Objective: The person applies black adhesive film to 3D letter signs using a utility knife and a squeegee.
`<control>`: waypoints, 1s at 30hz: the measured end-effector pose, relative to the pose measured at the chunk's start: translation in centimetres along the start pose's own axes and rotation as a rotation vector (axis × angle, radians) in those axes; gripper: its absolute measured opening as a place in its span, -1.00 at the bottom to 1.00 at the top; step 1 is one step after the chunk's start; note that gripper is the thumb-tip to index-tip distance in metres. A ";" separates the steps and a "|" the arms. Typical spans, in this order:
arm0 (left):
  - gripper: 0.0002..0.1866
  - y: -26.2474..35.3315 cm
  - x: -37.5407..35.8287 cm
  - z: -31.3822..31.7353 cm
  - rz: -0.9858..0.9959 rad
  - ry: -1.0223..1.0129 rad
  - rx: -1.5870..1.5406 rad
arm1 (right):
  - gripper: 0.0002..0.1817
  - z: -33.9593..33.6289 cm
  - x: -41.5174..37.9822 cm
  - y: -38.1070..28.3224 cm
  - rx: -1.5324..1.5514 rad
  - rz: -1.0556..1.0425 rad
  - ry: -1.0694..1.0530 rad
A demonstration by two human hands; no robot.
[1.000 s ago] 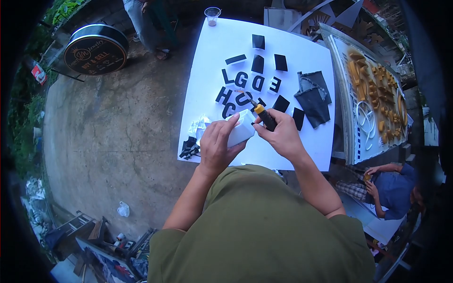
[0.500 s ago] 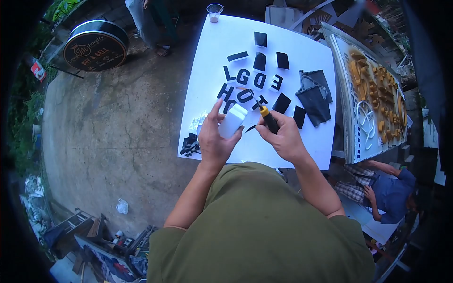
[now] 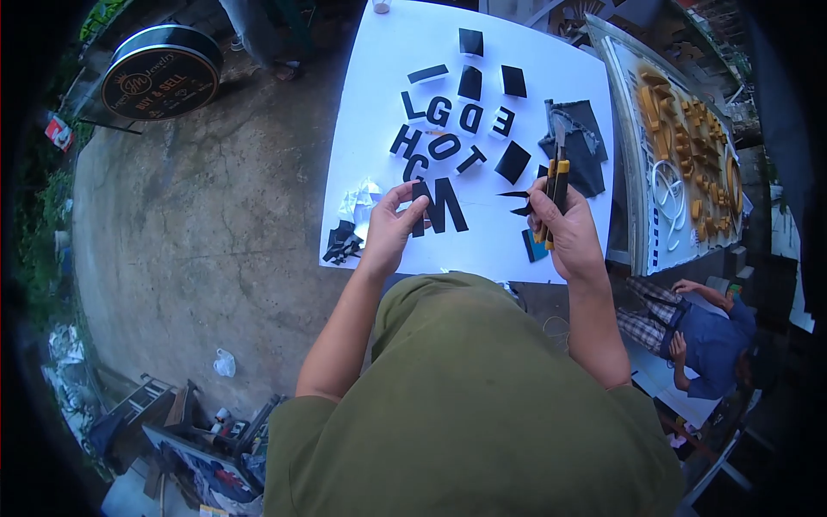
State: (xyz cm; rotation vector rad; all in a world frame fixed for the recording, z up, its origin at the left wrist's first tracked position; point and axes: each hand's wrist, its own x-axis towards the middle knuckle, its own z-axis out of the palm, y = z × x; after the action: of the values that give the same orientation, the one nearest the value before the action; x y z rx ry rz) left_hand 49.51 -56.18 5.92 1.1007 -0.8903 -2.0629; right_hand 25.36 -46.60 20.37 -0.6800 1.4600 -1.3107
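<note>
My left hand (image 3: 393, 231) pinches a thick letter W (image 3: 444, 208) by its left side, its black face turned up toward me. Over at the right, my right hand (image 3: 570, 228) is wrapped round a yellow-and-black utility knife (image 3: 559, 177) whose blade points away from me. Thin black offcuts (image 3: 514, 196) stick out beside the right fingers. Beyond the hands, several black-faced letters stand on the white board (image 3: 362, 112), among them a T (image 3: 466, 158), an O (image 3: 444, 147) and an H (image 3: 405, 140). Part of a C (image 3: 416, 166) shows just above the W.
Several black pieces, such as a rectangle (image 3: 512, 163), and dark sheeting (image 3: 581, 129) lie on the board. Crumpled backing (image 3: 357, 202) and black scraps (image 3: 343, 244) sit at its left edge. A panel with orange letters (image 3: 680, 164) stands right; a person in blue (image 3: 719, 336) is lower right.
The piece in my left hand has turned from its white side to its black W face. My right hand has moved right, away from it, with the knife now upright and black offcuts beside the fingers.
</note>
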 end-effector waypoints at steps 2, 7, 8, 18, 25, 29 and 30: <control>-0.38 -3.2 1.6 -0.6 -0.007 -0.010 0.119 | -0.70 -0.4 -0.4 0.1 0.019 0.000 0.023; -0.33 -13.1 5.9 -1.0 0.041 0.010 0.787 | -0.74 -1.6 -1.5 0.9 0.091 0.084 0.033; -0.34 -15.4 6.7 -1.1 0.119 -0.007 0.916 | -0.74 -1.7 -1.6 1.0 0.098 0.092 0.039; -0.40 -18.1 6.5 0.8 0.481 0.035 1.198 | -0.72 -3.1 -3.0 1.2 0.148 0.094 0.057; -0.62 -0.1 -0.1 8.1 0.054 -0.381 -0.011 | -0.74 -2.5 -2.3 1.3 0.148 0.123 0.008; -0.68 1.8 -1.1 8.7 0.059 -0.368 0.162 | -0.75 -1.3 -1.5 1.3 0.087 0.125 -0.006; -0.69 1.8 -1.3 8.7 0.050 -0.353 0.108 | -0.76 -1.1 -1.4 1.5 0.046 0.113 -0.002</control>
State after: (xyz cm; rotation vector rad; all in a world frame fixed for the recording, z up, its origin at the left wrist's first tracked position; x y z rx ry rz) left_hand 42.93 -53.85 11.58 0.7674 -1.1989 -2.2269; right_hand 25.10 -44.56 19.29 -0.5607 1.4411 -1.2527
